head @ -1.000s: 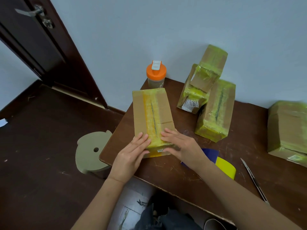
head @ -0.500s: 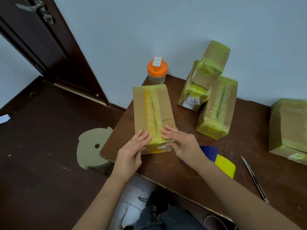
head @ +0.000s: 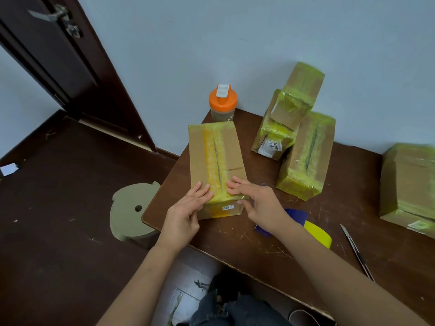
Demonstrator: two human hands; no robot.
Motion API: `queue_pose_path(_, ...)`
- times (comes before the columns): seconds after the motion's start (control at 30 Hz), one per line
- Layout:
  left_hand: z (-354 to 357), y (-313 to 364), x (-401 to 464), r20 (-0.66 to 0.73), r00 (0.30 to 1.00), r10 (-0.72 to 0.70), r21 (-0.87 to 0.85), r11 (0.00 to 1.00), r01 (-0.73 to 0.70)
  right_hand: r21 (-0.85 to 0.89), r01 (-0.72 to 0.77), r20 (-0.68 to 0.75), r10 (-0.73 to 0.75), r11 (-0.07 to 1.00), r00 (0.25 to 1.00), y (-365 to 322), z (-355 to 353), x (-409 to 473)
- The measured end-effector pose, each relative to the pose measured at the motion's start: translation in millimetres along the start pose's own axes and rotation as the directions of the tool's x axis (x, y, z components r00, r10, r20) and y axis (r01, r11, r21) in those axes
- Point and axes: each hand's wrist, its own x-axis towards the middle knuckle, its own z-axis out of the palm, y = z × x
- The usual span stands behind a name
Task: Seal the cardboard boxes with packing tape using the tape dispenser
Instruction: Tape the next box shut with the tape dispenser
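Both forearms are bare up to where they leave the bottom of the picture, with no sleeve showing on either. The left hand (head: pixel 186 212) and the right hand (head: pixel 261 205) are bare too: no gloves, and no rings, watch or wristband to be seen on the fingers or wrists. The fingernails are short and unpainted. Below the arms, one knee shows in dark blue jeans (head: pixel 237 309) with a frayed, ripped patch of loose threads.
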Motion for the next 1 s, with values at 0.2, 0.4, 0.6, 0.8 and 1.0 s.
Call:
queue_pose_path(0.2,-43,-4,11,0.403,0.91,0.093,0.211,0.959,-0.191,-0.27,0.115,0.418,0.009,0.956,0.908,-8,-41,5)
queue_pose_path(0.4,-46,-7,21,0.389,0.912,0.129,0.237,0.943,-0.235,-0.278,0.12,0.278,-0.04,0.953,0.96,-3,-36,5)
queue_pose_path(0.6,-36,-15,19,0.327,0.934,0.145,0.159,0.966,-0.205,-0.275,0.186,0.211,-0.13,0.943,0.969,10,-23,7)
queue_pose_path(0.8,-28,-11,13,0.205,0.968,0.143,0.169,0.969,-0.179,-0.237,0.157,0.113,-0.133,0.959,0.985,12,-14,6)
queue_pose_path(1.0,-18,-6,7,0.114,0.99,0.082,0.163,0.982,-0.1,-0.169,0.12,0.018,-0.119,0.978,0.993,12,-3,2)
